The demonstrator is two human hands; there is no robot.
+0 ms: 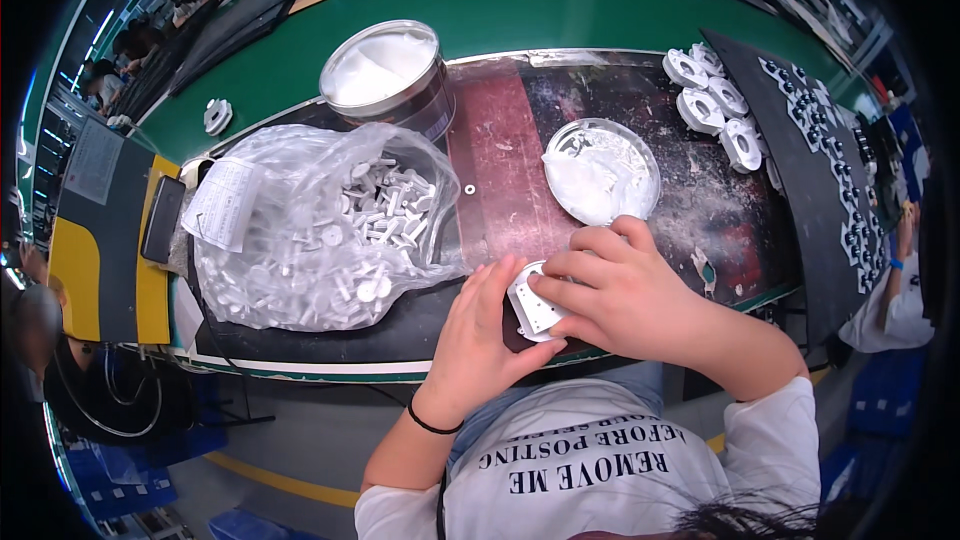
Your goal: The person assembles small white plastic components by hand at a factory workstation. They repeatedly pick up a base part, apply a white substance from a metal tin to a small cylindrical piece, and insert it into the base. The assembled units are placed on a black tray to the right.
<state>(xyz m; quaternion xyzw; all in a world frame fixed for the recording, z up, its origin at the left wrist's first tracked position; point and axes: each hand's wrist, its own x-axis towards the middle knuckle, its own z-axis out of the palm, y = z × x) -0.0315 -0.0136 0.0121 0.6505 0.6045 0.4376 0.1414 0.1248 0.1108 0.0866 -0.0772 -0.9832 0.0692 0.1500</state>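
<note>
Between my two hands, close to the table's front edge, is a white plastic housing (538, 312) with small dark holes in its face. My left hand (480, 325) grips it from the left, thumb along its near edge. From the right, my right hand (625, 290) is closed over its upper side, fingertips pressed on the part; whether a smaller piece is under them is hidden. Just beyond my right hand lies a round lid (650, 165) with white grease-like paste in it. To the left, an open clear plastic bag (290, 270) holds many small white plastic pieces with stems.
Behind the bag stands a large tin (440, 90) of white paste. Several white housings (698, 110) are grouped at the back right, beside a dark board (790, 155) bearing rows of small parts. One small white ring (470, 189) lies mid-table. A co-worker's arm (893, 270) shows at far right.
</note>
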